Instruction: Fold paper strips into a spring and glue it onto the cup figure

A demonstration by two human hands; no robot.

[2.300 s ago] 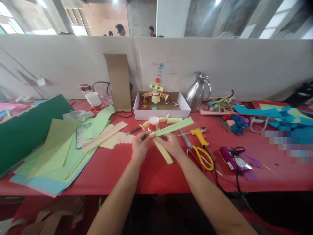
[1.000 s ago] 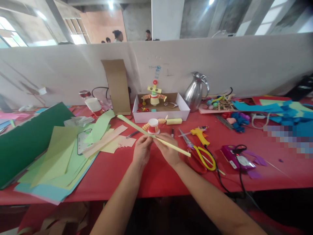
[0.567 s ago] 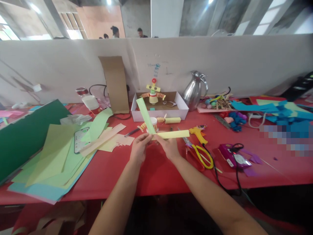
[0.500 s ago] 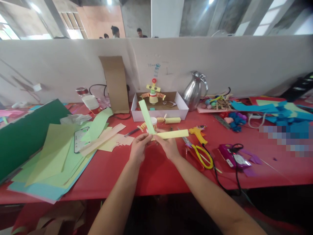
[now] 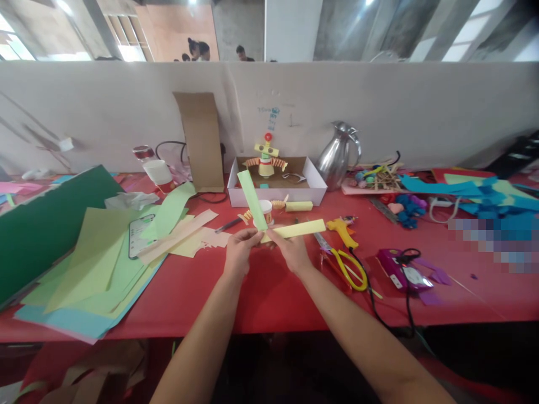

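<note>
In the head view, my left hand (image 5: 240,252) is pinched closed at the lower end of a flat, light green paper strip (image 5: 251,199), and my right hand (image 5: 292,252) pinches the near end of a light yellow paper strip (image 5: 297,229); the strips meet at an angle between my thumbs, held above the red-covered worktop (image 5: 202,297). I judge the folding barely begun: both long ends run straight and loose, without visible pleats. By contrast, the orange-yellow pleated paper arm (image 5: 278,205) beside the white-and-red paper cup (image 5: 266,209) looks fully folded. My thumbs hide the join, so I can't tell whether it is glued or how many folds lie there. The green strip covers part of the cup, and a pixelated patch blurs the worktop's far right.
</note>
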